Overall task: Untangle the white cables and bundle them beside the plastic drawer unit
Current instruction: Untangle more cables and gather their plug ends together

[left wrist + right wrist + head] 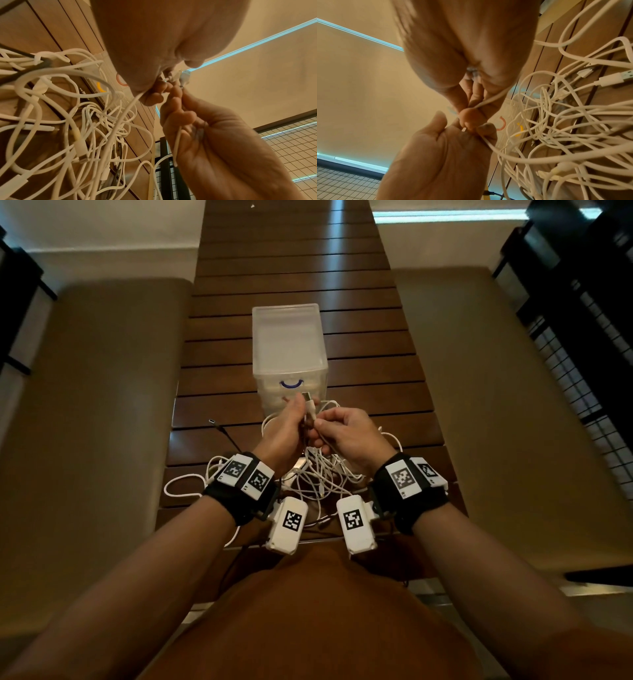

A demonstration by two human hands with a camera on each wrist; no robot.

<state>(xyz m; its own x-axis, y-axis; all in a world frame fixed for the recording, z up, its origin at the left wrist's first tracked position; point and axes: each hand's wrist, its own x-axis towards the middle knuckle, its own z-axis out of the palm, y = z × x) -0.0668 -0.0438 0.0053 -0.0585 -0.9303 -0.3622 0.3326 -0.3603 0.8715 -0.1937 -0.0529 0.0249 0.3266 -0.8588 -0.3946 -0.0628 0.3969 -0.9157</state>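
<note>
Head view: the left hand (286, 426) and right hand (342, 433) meet above a slatted wooden table (376, 344), each pinching a strand of the white cables (318, 477). A plug end (307, 397) projects upward from the left fingers. The tangled heap lies on the table under the wrists, just in front of the plastic drawer unit (289, 347); a black cable (224, 433) runs to its left.

Left wrist view: the left fingers curl round a cable with connectors at the fingertips; the right hand (214, 135) grips a strand against its palm. The tangle (77, 121) spreads below left.

Right wrist view: both hands pinch the same strand (489, 100), thumbs touching; loose plugs (611, 78) lie at right.
</note>
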